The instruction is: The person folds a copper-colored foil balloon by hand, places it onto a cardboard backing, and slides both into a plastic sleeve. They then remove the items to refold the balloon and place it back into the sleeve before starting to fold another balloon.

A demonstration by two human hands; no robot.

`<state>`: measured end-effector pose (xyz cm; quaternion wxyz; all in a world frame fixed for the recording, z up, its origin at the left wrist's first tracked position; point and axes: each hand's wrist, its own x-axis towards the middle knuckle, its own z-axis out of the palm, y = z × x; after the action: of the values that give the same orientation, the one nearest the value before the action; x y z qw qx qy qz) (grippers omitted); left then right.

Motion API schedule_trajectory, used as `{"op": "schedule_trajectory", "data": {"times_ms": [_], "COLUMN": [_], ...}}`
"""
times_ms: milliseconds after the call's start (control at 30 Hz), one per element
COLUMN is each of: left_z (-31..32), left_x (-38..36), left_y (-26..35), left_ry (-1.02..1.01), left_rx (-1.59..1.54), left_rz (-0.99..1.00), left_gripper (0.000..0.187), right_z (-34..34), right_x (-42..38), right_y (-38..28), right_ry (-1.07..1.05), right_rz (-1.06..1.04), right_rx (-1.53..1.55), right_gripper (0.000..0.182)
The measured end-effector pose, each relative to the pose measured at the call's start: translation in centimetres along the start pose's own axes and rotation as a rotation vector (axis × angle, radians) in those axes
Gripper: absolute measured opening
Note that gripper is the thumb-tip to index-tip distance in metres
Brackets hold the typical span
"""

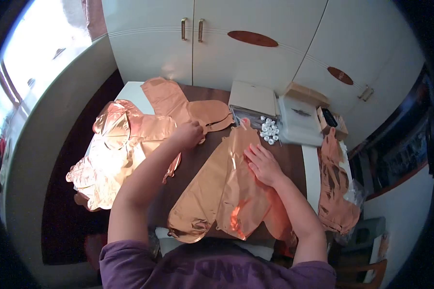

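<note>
Flat, uninflated copper-coloured foil balloons lie over the table. One foil balloon (231,183) is spread out in front of me, its narrow neck pointing away. On it rests my right hand (264,164), open, fingers stretched out along its right side. My left hand (193,133) is closed at the right edge of a crumpled, shiny foil pile (130,154); its fingertips are hidden, so what they pinch cannot be made out. Just beyond that hand, another flat foil balloon (207,113) has a dark slit-like line on it.
Small white round pieces (270,131) sit beside a grey-beige box (253,98) at the back. A translucent plastic container (299,123) and an open cardboard box (340,124) stand at the back right. More copper foil (335,188) hangs over the right edge. White cupboards (149,53) rise behind the table.
</note>
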<state>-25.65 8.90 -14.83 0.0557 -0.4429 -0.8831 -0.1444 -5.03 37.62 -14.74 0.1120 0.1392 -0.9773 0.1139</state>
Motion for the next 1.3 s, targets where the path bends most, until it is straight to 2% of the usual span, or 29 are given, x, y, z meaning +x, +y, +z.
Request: {"op": "schedule_trajectory", "data": {"times_ms": [33, 133, 233, 267, 300, 367, 500, 533, 633, 667, 767, 867, 967, 1067, 1167, 1300], "left_z": [0.4, 1.8, 1.2, 0.3, -1.2, -3.6, -4.2, -3.9, -4.0, -4.2, -3.3, -2.4, -3.8, -3.2, -3.7, -3.3], "left_x": [0.1, 0.3, 0.9, 0.8, 0.5, 0.3, 0.5, 0.7, 1.1, 1.1, 1.7, 2.0, 1.7, 1.5, 0.6, -0.3], "left_y": [-0.4, -2.0, -2.2, -1.8, -1.0, 0.6, -1.0, -1.6, -2.1, -2.2, -3.6, -4.7, -3.6, -4.0, -3.8, -4.5], "left_ry": [-0.008, -0.009, 0.002, 0.002, -0.004, -0.016, 0.011, 0.016, 0.006, -0.006, 0.034, 0.134, 0.13, 0.129, 0.164, 0.094], "left_rx": [0.028, 0.047, 0.049, 0.055, -0.152, -0.562, -0.752, -0.753, -0.756, -0.755, -0.733, -0.883, -0.747, -0.786, -0.926, -0.865], "left_rz": [0.017, 0.062, 0.132, 0.159, -0.001, -0.323, -0.432, -0.461, -0.53, -0.55, -0.475, -0.35, -0.326, -0.394, -0.38, -0.352], "left_gripper": [0.022, 0.021, 0.02, 0.019, 0.022, 0.029, 0.035, 0.034, 0.034, 0.035, 0.031, 0.03, 0.029, 0.035, 0.042, 0.052], "right_z": [0.0, 0.4, 0.1, 0.0, -0.2, 0.4, 2.2, 2.3, 1.5, 1.3, 1.3, 2.5, 4.5, 4.9, 4.3, 2.4], "right_x": [0.2, 1.0, 4.9, 6.8, 8.6, 11.8, 15.2, 15.5, 16.3, 16.0, 16.9, 17.5, 18.3, 18.7, 19.6, 21.3], "right_y": [0.1, 0.5, 1.3, 0.7, 0.4, 2.0, 4.2, 4.3, 2.3, 0.6, -3.4, -4.6, -4.2, -3.8, -4.1, -4.2], "right_ry": [0.007, 0.198, 0.157, 0.258, 0.36, 0.244, 0.111, 0.209, 0.193, 0.25, 0.216, 0.147, 0.004, 0.09, 0.072, -0.186], "right_rz": [0.0, -0.012, 0.089, 0.155, 0.221, 0.18, 0.197, 0.232, 0.107, -0.035, -0.331, -0.505, -0.528, -0.442, -0.221, 0.011], "right_rx": [0.01, 0.039, 0.199, 0.238, 0.276, 0.147, -0.084, -0.069, -0.113, 0.002, 0.274, -0.07, -0.195, 0.003, 0.263, 0.403], "right_gripper": [0.044, 0.032, 0.018, 0.014, 0.012, 0.011, 0.012, 0.013, 0.013, 0.014, 0.014, 0.016, 0.017, 0.017, 0.015, 0.016]}}
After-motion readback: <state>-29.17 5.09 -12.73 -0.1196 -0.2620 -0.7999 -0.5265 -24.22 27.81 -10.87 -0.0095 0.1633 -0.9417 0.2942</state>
